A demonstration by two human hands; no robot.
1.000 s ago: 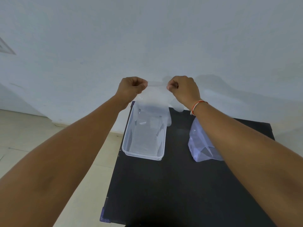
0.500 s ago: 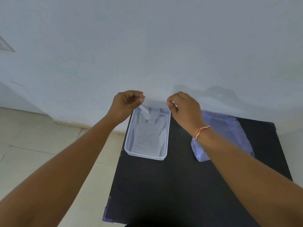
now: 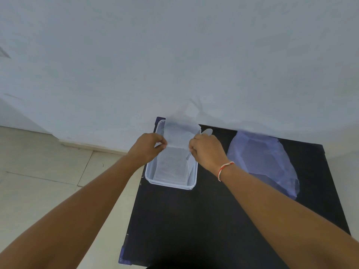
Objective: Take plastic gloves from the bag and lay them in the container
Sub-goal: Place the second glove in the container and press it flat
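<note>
A clear plastic glove point(image 3: 179, 133) is stretched between my left hand point(image 3: 149, 147) and my right hand point(image 3: 206, 150), each pinching one side of its cuff edge. The glove drapes over the far end of the clear rectangular container point(image 3: 153, 178), which stands at the left side of the black table point(image 3: 204, 226). Flat plastic gloves lie on the container's bottom. The translucent bluish bag point(image 3: 266, 162) lies on the table to the right of my right hand.
A white wall point(image 3: 174, 55) rises directly behind the table. Beige tiled floor point(image 3: 48, 171) lies to the left, below the table's left edge. My right wrist carries a red and white thread band point(image 3: 225, 168).
Both hands have come down and toward me with the glove, from held high above the container to low over it. The view has tilted downward, showing more of the bag.
</note>
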